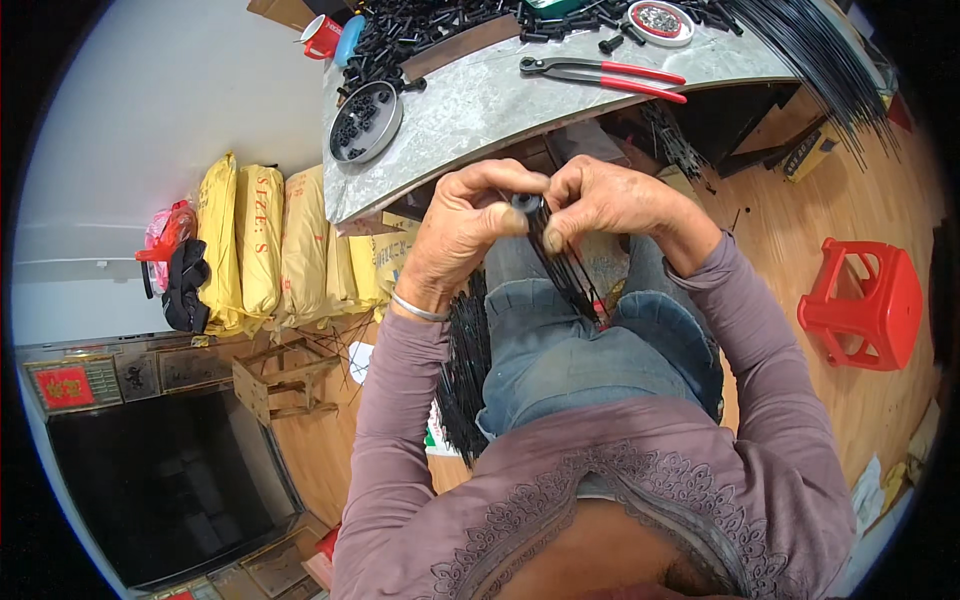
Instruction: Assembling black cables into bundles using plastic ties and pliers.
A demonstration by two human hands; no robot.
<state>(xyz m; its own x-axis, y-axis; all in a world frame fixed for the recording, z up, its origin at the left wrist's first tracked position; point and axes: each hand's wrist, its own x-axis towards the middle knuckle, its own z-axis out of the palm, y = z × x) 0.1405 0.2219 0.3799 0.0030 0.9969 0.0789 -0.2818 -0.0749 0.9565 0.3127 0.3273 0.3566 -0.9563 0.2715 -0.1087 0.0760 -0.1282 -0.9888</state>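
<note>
Above my lap, my left hand [462, 222] curls its thumb and forefinger around a short black tube-like piece [527, 203]. Close beside it my right hand [612, 203] is closed, thumb and fingers pinched at the piece and at the thin black rods [572, 278] that run from it down toward my lap. My fingertips cover part of where rods and piece meet. A large bundle of similar thin black rods [463, 370] stands beside my left leg.
Pliers with red handles [640, 80] lie on the grey table [460, 115], near a round dish of small black parts [366, 122], a pile of black tube-like parts [430, 40] and a white-rimmed dish [661, 22]. Long black rods [830, 70] overhang the table's right end. A red stool [868, 305] stands right, yellow sacks [262, 240] left.
</note>
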